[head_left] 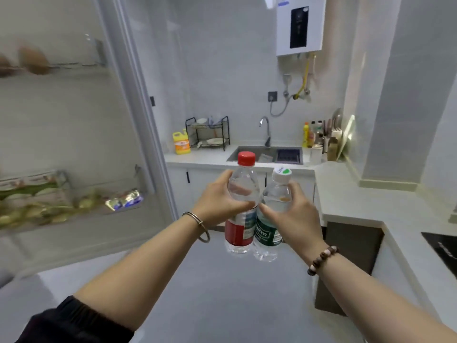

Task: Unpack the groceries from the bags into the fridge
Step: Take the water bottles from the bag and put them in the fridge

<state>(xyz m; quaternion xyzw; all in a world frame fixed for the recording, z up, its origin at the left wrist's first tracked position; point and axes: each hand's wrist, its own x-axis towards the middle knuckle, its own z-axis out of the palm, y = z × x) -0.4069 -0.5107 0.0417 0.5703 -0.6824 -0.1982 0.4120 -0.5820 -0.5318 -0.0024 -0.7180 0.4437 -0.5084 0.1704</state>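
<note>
Near: two bare forearms reach forward over a smooth grey floor (222,300). There is a black gathered sleeve (74,323) on the left arm, a thin metal bangle (197,225) at the left wrist and a bracelet (321,259) of round brown beads at the right wrist.

Left hand (217,196): fingers and thumb curled round the clear shoulder of the red bottle (241,219). It is see-through plastic with a red screw cap and a red wrap label, and it is near upright, held in the air above the floor.

Right hand (294,214): grips the green bottle (269,233) the same way, high on the body. It is clear plastic with a white cap and a dark green label, and its top leans slightly right. The bottles are side by side, touching at the labels.

Left, mid-distance: the fridge door (81,134) stands open, white moulded plastic with clear shelf rails, blurred. Brown oval eggs (32,60) sit on the upper shelf; the lower shelf holds greenish packets and shiny foil packs, detail unreadable.

Far: a pale, smooth L-shaped desk (346,194) has a rectangular steel sink (249,153) set into it under a curved chrome tap (265,129). On the desk stand a yellow jug (181,143) and a black wire rack (207,132) with dishes. A white boxy heater (300,23) hangs on the tiled wall.
</note>
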